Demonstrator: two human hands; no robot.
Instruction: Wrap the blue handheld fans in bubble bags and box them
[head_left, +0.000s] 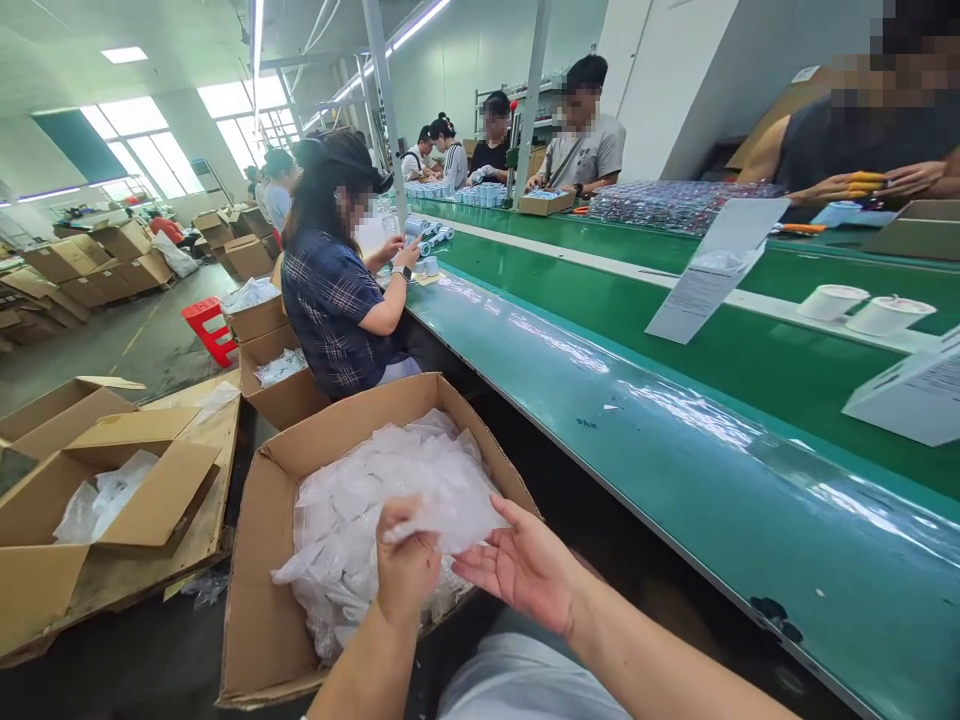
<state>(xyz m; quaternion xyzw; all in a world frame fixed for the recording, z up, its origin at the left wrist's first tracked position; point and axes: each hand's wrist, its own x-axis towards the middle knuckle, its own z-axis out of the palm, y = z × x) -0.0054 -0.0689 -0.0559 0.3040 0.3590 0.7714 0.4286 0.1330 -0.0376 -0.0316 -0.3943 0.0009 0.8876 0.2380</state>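
Note:
Over an open cardboard box, my left hand is closed on one end of a translucent white plastic bag. My right hand is at the bag's other end, palm turned up and fingers spread. Its thumb and fingertips are close to the bag's edge; whether they touch it is hard to tell. A heap of similar crumpled bags fills the box below both hands. Motion slightly blurs the held bag and my left fingers.
A green conveyor table runs along the right, bearing a printed white card and white round containers. A co-worker sits just ahead. More open cartons stand at left, near a red stool.

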